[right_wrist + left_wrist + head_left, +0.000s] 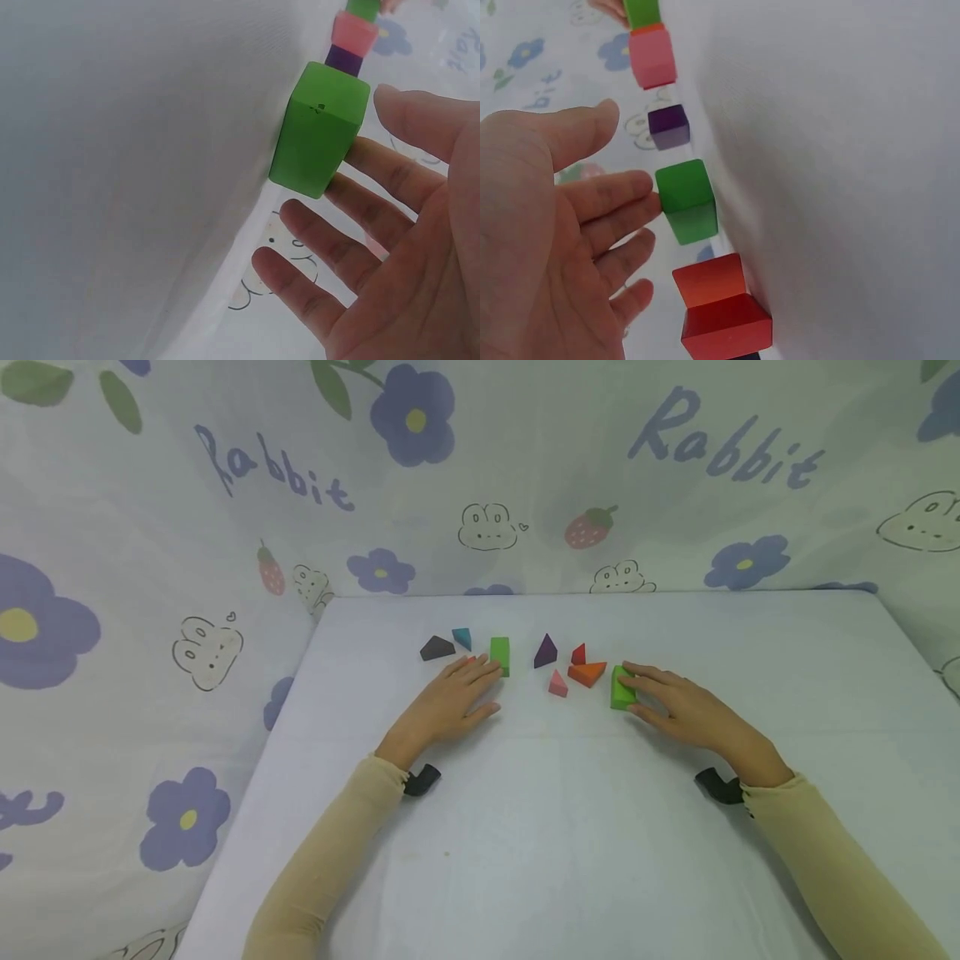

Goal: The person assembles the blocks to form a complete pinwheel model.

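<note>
Two hands on the white table (562, 827), fingers extended, neither pinching — your left hand (450, 697) has its fingertips at the left side of the left green block (500, 656), your right hand (686, 706) is at the right side of the right green block (621, 689), can't tell if either touches. Between those two: purple block (546, 652), red block (579, 654), orange block (587, 673), pink block (558, 684) nearest you. Dark grey block (437, 648) and teal block (462, 637) sit beyond your left hand — left of its green.
</note>
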{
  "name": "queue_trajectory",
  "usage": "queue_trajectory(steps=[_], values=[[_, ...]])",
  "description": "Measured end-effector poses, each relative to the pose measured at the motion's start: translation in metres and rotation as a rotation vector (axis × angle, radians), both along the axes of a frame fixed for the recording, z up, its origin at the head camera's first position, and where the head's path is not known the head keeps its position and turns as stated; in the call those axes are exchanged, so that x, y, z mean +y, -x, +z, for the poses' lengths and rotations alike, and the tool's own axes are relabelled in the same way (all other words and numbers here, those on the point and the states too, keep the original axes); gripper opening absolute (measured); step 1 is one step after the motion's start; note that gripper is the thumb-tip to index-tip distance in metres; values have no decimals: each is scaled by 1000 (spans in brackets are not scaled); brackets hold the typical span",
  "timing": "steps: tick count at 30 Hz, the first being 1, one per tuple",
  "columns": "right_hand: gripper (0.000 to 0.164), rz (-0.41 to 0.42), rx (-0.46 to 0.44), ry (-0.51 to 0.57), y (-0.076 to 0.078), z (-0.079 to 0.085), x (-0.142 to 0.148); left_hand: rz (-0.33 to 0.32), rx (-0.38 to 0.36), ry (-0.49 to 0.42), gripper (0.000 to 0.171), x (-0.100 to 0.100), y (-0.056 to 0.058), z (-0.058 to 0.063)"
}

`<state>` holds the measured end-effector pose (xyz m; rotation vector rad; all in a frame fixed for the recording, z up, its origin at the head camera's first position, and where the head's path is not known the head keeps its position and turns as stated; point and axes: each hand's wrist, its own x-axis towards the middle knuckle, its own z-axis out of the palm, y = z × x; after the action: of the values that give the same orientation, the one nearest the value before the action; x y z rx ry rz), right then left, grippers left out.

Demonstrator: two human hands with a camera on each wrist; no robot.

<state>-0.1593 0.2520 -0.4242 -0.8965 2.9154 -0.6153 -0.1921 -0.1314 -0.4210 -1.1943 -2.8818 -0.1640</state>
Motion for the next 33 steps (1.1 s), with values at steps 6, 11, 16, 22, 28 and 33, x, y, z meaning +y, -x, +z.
queue_trajectory(steps=[6, 11, 16, 22, 28, 33], values=[[52, 0, 1, 4, 0, -2, 1, 2, -10, 2, 58, 1, -1, 0], [53, 5, -5, 1, 0, -4, 2, -3, -8, 20, 54, 3, -2, 2], [54, 7, -7, -3, 0, -4, 3, -4, -49, -10, 45, 4, -7, 9], [56, -4, -34, -15, 0, -4, 5, 8, -131, -23, 41, 9, -13, 18], [57, -6, -48, -15, -1, -4, 5, 13, -186, -46, 37, 13, -20, 23], [58, 1, -43, -16, -1, -3, 6, 0, -201, -65, 36, 13, -21, 25]])
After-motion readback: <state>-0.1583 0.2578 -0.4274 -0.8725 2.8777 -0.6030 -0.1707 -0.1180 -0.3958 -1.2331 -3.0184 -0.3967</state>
